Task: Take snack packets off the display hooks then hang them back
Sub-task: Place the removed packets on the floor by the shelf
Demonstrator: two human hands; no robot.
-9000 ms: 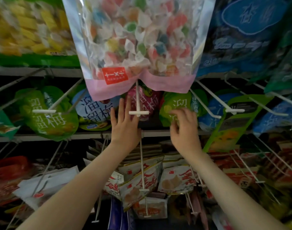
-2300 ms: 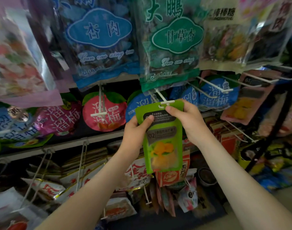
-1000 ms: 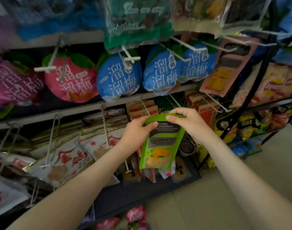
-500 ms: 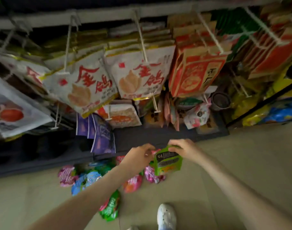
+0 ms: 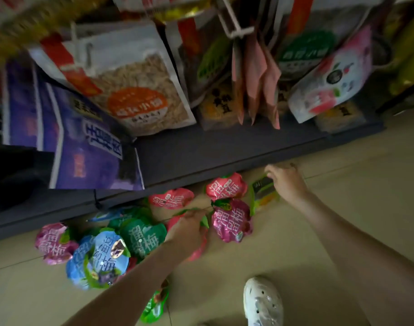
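Heap: round packets lie piled on the tiled floor (image 5: 342, 161) against the shelf base (image 5: 201, 158), with a pink packet (image 5: 53, 243) at the far left, then a blue packet (image 5: 100, 260), then a round green packet (image 5: 142, 236).
Left hand: the left hand (image 5: 189, 228) lies palm down over a red packet (image 5: 197, 249), fingers curled towards a green leaf-shaped edge. I cannot tell whether they pinch anything (the frame is blurred there).
Between the hands: a magenta packet (image 5: 231, 220) lies flat just right of the left hand, and a rose packet (image 5: 226, 187) lies beyond it.
Flat green packet: the flat green packet (image 5: 263, 194) lies on the floor just beside the rose packet, near the shelf base.
Right hand: the right hand (image 5: 287, 182) reaches further forward than the left, with its fingers curled over the flat green packet's dark top end, gripping it.
Foot: a white shoe (image 5: 263, 300) stands between the forearms.
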